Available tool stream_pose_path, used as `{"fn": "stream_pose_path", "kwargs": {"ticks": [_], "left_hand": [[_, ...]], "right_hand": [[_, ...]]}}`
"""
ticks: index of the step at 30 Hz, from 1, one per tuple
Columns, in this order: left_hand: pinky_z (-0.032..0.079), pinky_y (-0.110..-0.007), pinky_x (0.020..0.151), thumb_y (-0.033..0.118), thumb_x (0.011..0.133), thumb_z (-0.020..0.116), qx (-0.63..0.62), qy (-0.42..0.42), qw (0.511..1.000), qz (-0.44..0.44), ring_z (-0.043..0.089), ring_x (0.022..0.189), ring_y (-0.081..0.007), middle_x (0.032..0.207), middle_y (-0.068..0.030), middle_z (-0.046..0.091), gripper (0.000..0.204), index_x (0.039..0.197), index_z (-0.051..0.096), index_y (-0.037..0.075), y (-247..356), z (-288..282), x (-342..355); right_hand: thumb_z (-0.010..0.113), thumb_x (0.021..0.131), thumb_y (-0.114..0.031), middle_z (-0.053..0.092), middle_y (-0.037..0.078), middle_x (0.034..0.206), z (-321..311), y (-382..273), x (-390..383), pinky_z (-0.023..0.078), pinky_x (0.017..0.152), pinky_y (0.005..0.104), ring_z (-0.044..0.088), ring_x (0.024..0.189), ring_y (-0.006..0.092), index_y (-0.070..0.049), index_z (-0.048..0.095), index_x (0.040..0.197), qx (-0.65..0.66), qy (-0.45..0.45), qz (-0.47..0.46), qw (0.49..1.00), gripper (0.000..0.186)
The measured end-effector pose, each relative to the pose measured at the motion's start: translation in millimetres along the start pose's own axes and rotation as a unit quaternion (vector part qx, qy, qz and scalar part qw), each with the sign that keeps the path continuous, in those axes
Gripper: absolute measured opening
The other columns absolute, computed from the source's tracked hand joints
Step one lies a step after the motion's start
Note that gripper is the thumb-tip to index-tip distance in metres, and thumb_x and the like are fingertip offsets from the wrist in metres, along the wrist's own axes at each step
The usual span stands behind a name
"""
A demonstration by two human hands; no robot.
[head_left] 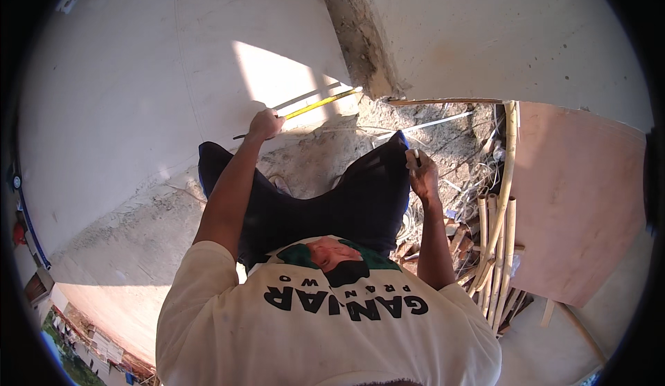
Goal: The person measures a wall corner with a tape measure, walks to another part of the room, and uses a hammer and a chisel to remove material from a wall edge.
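My left hand (266,123) is closed round one end of a yellow tape measure (320,103). Its narrow blade slants up to the right, reaching the lower end of the rough concrete strip. A thin dark piece sticks out on the other side of that fist; I cannot tell what it is. By my right knee, my right hand (422,173) is closed on a small thing with a pale tip, too small to name. My knees, in dark trousers (318,213), are bent wide between both hands.
A pale wall (118,74) stands on the left, with a sunlit patch near the tape. To the right are bamboo poles (511,150), a pinkish board (578,199) and tangled string over rubble. The rough concrete strip (357,33) runs upward.
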State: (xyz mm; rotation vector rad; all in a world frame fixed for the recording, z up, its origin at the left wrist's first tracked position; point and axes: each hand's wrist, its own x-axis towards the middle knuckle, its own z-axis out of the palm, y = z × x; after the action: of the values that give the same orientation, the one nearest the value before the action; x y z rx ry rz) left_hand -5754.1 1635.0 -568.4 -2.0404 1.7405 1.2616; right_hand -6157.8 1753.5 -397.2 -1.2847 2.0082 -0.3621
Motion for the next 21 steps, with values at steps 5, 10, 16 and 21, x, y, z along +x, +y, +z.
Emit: {"fn": "stream_pose_path", "kwargs": {"ticks": [5,10,16,21], "left_hand": [[0.05,-0.044,0.085,0.04,0.086,0.056,0.048,0.018,0.998,0.039,0.064,0.093,-0.038,0.1,-0.0216,0.067,0.043,0.1,0.067,0.001,1.4,48.5,61.0],[0.049,-0.045,0.085,0.039,0.087,0.055,0.131,0.0,0.985,0.113,0.064,0.095,-0.038,0.1,-0.024,0.066,0.042,0.099,0.067,0.001,-1.6,62.6,82.7],[0.049,-0.045,0.085,0.039,0.087,0.055,0.054,0.003,0.997,0.057,0.063,0.096,-0.0378,0.1,-0.0241,0.066,0.041,0.099,0.067,0.001,3.8,72.4,88.9],[0.049,-0.045,0.086,0.038,0.086,0.055,0.023,0.019,0.998,0.06,0.062,0.098,-0.0382,0.102,-0.0237,0.066,0.042,0.1,0.067,0.001,0.7,82.4,96.7]], "right_hand": [[0.055,0.094,-0.03,0.064,0.02,0.091,49.1,43.9,17.2,0.048,0.076,0.0455,0.062,0.086,0.0395,-0.004,0.065,0.1,-0.037,0.097,-0.041,0.994,0.028],[0.055,0.094,-0.024,0.063,0.019,0.093,65.3,47.2,15.8,0.048,0.077,0.0454,0.061,0.087,0.0389,-0.004,0.063,0.097,-0.042,0.167,-0.054,0.984,0.022],[0.055,0.093,-0.023,0.063,0.016,0.092,82.5,59.9,17.1,0.05,0.074,0.0439,0.062,0.084,0.0363,-0.005,0.063,0.097,-0.101,0.258,-0.09,0.957,0.02],[0.055,0.092,-0.02,0.062,0.015,0.087,83.6,53.4,10.9,0.05,0.071,0.0431,0.062,0.081,0.0351,-0.005,0.063,0.094,-0.104,0.285,-0.077,0.95,0.017]]}}
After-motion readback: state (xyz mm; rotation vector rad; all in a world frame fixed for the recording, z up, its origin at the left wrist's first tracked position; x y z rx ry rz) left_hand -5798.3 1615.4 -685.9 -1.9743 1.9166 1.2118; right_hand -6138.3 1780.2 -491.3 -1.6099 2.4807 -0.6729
